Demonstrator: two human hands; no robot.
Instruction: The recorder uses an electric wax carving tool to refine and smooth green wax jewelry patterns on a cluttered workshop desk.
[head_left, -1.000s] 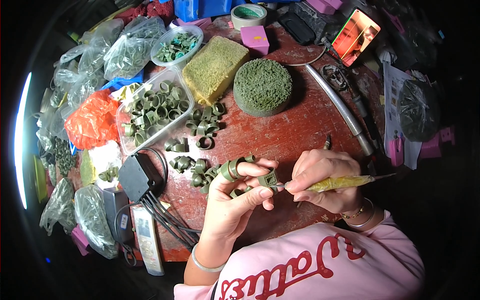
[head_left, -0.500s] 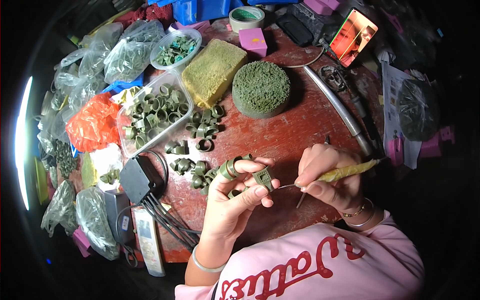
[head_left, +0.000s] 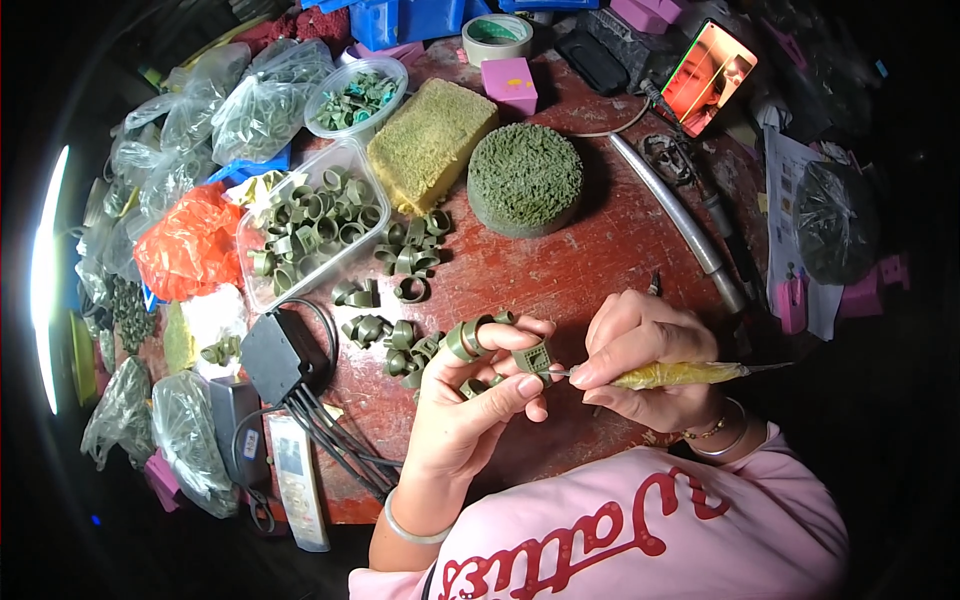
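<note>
My left hand pinches a dark green signet ring with a square, patterned top between thumb and fingers. More green rings sit around the fingers of that hand. From the other side my right hand grips a thin metal carving tool whose handle is wrapped in yellow. The tool's slim tip meets or nearly meets the edge of the ring's top; contact is too small to tell. Loose green rings lie on the red table just left of my left hand.
A clear plastic tub of green rings stands at left, beside a yellow-green block and a round green block. A metal tube lies at right, below a propped phone. Black cables cross the left front.
My right hand has shifted slightly left, and the tool has turned to lie nearer level, its rear point now showing. The held ring has moved slightly right and tilted.
</note>
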